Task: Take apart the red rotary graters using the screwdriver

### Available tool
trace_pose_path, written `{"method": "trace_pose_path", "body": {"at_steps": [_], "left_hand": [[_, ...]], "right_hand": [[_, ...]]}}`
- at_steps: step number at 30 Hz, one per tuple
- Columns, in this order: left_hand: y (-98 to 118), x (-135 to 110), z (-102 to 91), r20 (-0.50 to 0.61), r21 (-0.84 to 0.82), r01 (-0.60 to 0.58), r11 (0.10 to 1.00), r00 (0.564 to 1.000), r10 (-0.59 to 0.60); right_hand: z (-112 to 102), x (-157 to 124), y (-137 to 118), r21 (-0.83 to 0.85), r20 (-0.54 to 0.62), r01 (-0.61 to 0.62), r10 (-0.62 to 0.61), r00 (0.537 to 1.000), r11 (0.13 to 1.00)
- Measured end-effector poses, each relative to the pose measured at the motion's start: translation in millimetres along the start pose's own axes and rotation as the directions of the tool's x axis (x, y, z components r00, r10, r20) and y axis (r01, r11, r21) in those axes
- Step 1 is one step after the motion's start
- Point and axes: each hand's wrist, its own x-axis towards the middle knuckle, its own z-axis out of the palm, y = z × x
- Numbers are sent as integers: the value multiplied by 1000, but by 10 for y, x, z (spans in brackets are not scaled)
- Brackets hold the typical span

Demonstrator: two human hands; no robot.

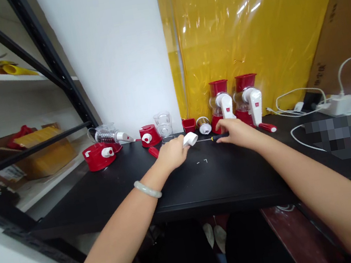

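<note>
Head view. The person is working at a black bench, the 2 hands sitting apart with a tool bridging the gap. Left hand is gripping a white crank piece above the bench, its rounded end facing right. Right hand is pinching a screwdriver by its handle, the shaft pointing left into that rounded end. Whether the tip is seating in anything, the observer is not managing to tell.

Progress, by judgement: 2 red-and-white grinders are standing upright at the back, cranks fitted, looking finished or nearly so. Farther left, a clear-bodied unit with a metal drum is standing behind a loose red base, its crank showing.

Still waiting as separate parts: another red base, a clear housing, a red hopper and a gold-toned drum. A red handle is lying just beside the left hand. Small pale pieces are resting in front of the hands, too tiny for identifying. The crank work seems to be under way, not done; joining these parts appears to be remaining.
</note>
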Motion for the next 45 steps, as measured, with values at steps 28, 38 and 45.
{"method": "trace_pose_path", "body": {"at_steps": [28,38,45], "left_hand": [[165,-49,18,19,-110,-58,992,998,61],[178,-43,58,13,-74,-60,995,998,61],[187,-47,44,25,-54,-56,997,998,57]], "right_hand": [[319,-104,-603,42,-160,110,-102,982,993],[334,-160,-704,-270,-129,106,-145,981,957],[341,-156,-726,-279,-146,68,-112,983,958]]}}
